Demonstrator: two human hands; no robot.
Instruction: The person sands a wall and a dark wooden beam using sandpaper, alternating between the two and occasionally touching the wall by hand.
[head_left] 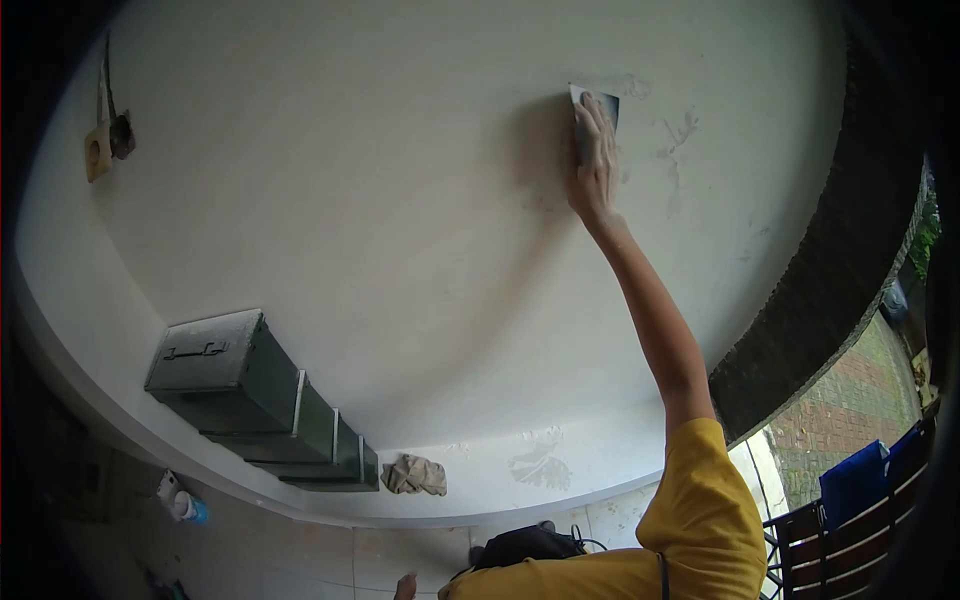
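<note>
My right hand (597, 160), dusty and at the end of an outstretched bare arm, presses a thin flat sheet (609, 103) against the pale wall. The sheet is whitish along one edge and dark grey toward a corner; it looks like sandpaper, though its face is hidden. My fingers lie lengthwise over it, pointing up. Grey smudges (680, 135) mark the wall to the right of the hand. At the bottom edge a small bit of skin (405, 587) shows; whether it is my left hand or a foot I cannot make out.
Dusty green metal boxes (215, 365) stand in a row on the low ledge (480, 490), beside a crumpled cloth (415, 475). A socket with a plug (98, 152) is at upper left. A dark wall edge (800, 300) and slatted bench (860, 530) lie right.
</note>
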